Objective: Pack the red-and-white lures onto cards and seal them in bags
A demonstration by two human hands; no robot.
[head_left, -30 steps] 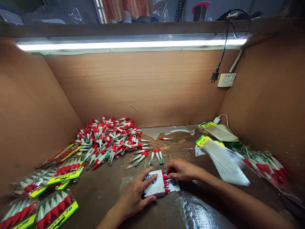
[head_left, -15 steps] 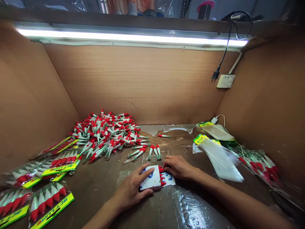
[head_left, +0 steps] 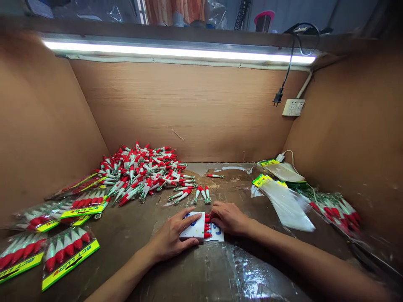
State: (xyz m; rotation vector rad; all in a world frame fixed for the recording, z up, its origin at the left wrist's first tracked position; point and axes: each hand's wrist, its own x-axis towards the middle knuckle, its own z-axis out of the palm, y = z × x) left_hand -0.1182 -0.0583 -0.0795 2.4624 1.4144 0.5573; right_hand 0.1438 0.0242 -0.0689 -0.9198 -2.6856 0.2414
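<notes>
My left hand grips a small white holder with blue marks, its thumb along the near edge and its fingers over the top. Out of the holder's right side stick the red tips of several fishing lures. The fingers of my right hand are bent and closed at the topmost tip; what lies between them is mostly hidden. Under the tips lies a white piece with blue writing. Just beyond the hands, loose red-and-white lures with hooked ends rest on the table.
A large heap of lures stands at the back left. Packed lures with yellow labels lie at left. Clear plastic bags are at right, near more lures. A plug hangs by the socket.
The view has shifted slightly. Both hands stay at the white holder, with the right hand still at the red tips; little else differs.
</notes>
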